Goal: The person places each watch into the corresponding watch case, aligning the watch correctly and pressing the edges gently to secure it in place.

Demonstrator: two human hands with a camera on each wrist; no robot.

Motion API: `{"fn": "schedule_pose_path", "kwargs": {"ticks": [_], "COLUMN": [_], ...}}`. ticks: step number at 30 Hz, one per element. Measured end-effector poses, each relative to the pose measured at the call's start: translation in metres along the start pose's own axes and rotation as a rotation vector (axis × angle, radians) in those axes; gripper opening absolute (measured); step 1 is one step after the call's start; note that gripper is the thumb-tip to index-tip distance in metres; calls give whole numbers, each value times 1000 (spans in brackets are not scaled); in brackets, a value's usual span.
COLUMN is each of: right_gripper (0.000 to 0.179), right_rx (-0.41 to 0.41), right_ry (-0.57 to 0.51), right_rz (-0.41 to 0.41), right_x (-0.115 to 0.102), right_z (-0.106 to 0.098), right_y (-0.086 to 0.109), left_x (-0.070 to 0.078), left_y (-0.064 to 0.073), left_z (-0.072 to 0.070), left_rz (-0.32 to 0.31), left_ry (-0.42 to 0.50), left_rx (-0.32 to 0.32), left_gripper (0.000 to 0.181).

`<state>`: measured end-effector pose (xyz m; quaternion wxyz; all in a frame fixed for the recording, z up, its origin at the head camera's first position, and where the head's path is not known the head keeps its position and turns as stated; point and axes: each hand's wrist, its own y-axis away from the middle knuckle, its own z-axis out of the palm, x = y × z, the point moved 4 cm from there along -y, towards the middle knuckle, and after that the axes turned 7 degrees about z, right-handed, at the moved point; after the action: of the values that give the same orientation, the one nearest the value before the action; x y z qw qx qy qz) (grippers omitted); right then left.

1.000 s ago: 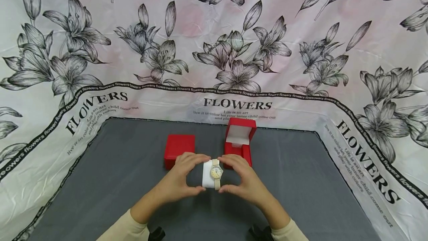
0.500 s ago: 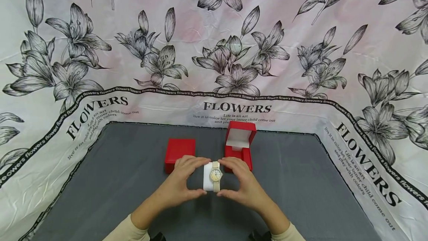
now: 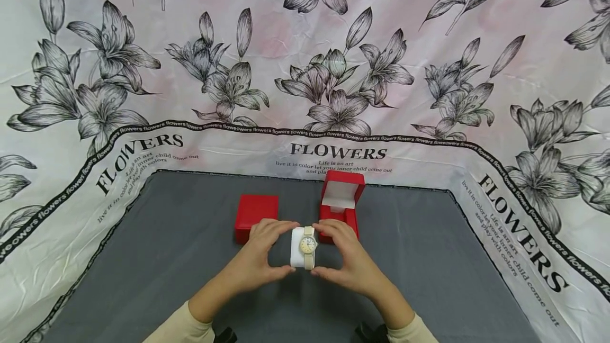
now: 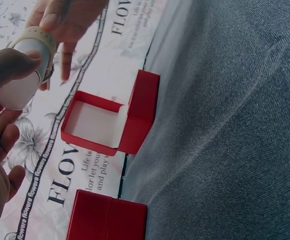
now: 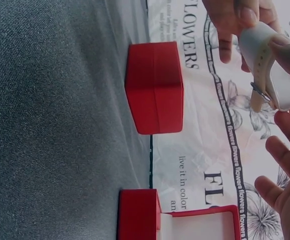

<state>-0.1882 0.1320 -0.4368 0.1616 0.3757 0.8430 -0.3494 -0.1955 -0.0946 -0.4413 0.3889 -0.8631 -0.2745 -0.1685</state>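
Note:
Both hands hold up a cream-strapped wristwatch (image 3: 308,245) wrapped round a white watch cushion (image 3: 296,250), its pale dial toward the head camera. My left hand (image 3: 257,255) pinches the cushion's left end between thumb and fingertips. On the strap side, my right hand (image 3: 350,255) grips the other end the same way. In the right wrist view, the strap's buckle (image 5: 261,93) shows under the cushion. Beyond the hands stand a closed red box (image 3: 257,209) on the left and an opened red box (image 3: 351,218) on the right, its pale-lined lid raised.
A dark grey cloth (image 3: 157,258) covers the table. Behind it rises a white sheet (image 3: 267,94) printed with flowers and lettering, which also runs along both sides. The two boxes stand near the cloth's far edge, with a gap between them.
The head view has shifted slightly. Both hands keep their grip on the watch and cushion, with hardly any movement. The boxes stay where they were.

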Motion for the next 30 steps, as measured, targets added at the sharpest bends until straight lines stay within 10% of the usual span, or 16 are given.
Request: {"fn": "schedule_pose_path", "kwargs": {"ticks": [30], "right_gripper": [91], "right_rx": [12], "right_ry": [17], "right_rz": [9], "right_x": [1], "right_z": [1], "right_y": [0], "left_x": [2], "left_y": [-1], "left_z": [1], "left_rz": [23], "left_ry": [9], "left_rx": [14], "left_gripper": [85]}}
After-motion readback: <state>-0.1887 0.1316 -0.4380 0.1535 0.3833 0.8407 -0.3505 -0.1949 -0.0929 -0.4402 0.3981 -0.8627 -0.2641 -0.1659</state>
